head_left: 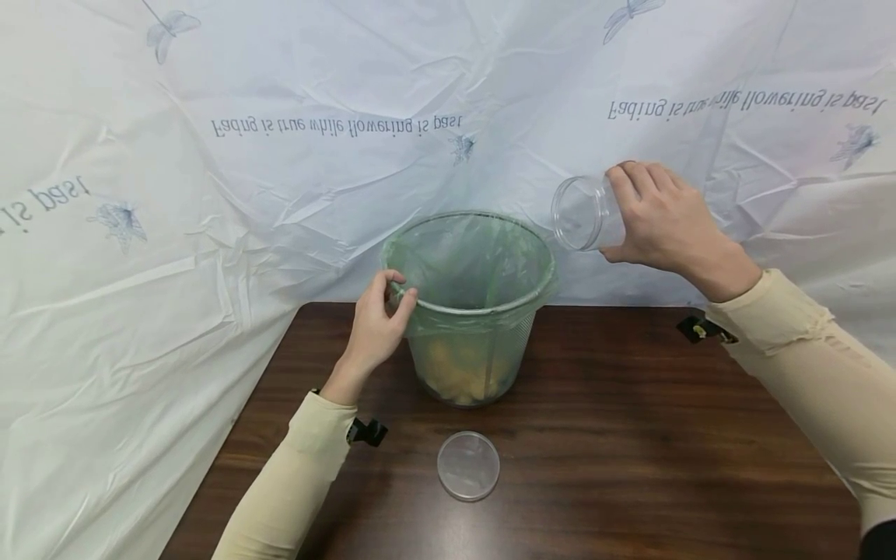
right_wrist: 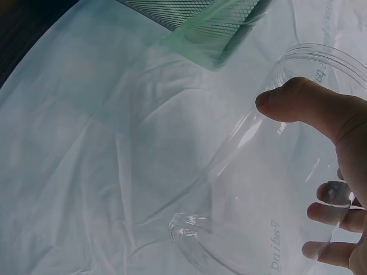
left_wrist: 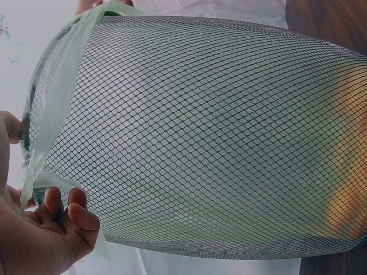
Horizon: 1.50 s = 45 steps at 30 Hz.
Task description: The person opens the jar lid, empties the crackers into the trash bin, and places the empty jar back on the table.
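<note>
A mesh trash bin stands upright on the table, lined with a thin green plastic bag folded over its rim. Something yellowish shows through the mesh at the bottom. My left hand grips the bin's rim and the bag at the left side, fingers curled over the edge. To the right, my right hand holds a clear plastic jar in the air, tipped on its side. Its threaded mouth points at the bin, and the jar looks empty. In the right wrist view the thumb and fingers wrap the jar.
A clear round lid lies flat on the dark wooden table, in front of the bin. White printed sheeting hangs close behind the bin and along the left side.
</note>
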Available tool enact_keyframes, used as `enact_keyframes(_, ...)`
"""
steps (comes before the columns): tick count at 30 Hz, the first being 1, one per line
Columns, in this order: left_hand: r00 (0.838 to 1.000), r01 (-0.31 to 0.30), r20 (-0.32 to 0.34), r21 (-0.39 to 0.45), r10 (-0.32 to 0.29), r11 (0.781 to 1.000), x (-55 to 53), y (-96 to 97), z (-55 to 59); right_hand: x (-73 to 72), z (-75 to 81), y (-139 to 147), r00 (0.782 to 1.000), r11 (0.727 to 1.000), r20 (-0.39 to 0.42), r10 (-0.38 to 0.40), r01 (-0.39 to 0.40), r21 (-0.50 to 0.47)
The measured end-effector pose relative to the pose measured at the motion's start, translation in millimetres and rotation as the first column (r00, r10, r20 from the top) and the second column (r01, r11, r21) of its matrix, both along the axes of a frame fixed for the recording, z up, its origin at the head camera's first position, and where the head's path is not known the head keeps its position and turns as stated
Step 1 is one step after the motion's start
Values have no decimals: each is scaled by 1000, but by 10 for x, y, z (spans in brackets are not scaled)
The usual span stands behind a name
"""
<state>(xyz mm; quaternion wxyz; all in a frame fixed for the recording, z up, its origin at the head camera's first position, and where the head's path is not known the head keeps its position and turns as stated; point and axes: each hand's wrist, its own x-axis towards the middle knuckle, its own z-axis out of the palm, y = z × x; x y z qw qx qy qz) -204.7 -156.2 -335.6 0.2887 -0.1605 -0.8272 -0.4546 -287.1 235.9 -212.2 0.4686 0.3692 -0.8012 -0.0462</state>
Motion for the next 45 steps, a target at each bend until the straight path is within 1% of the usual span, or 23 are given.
enact_keyframes(13,1000,-31,-4,-2,31,1000,82,58,-16,38,-89,87,1000,1000,30,-10,10,-16)
enact_keyframes(26,999,-35,-13,3,35,999,171,91,-17,106,-139,171,992,998,117,-37,43,-42)
enact_keyframes(31,999,-37,-12,3,37,999,197,102,-22,121,-171,186,988,998,149,-45,51,-38)
enact_keyframes(35,999,-35,-10,2,35,999,190,109,-23,123,-180,207,983,997,177,-54,63,-49)
enact_keyframes(40,999,-34,-24,-10,34,999,173,115,-25,121,-180,243,966,994,248,-68,88,-68)
enact_keyframes(45,999,-31,-22,-4,31,999,154,116,-36,125,-187,274,952,990,294,-84,112,-80)
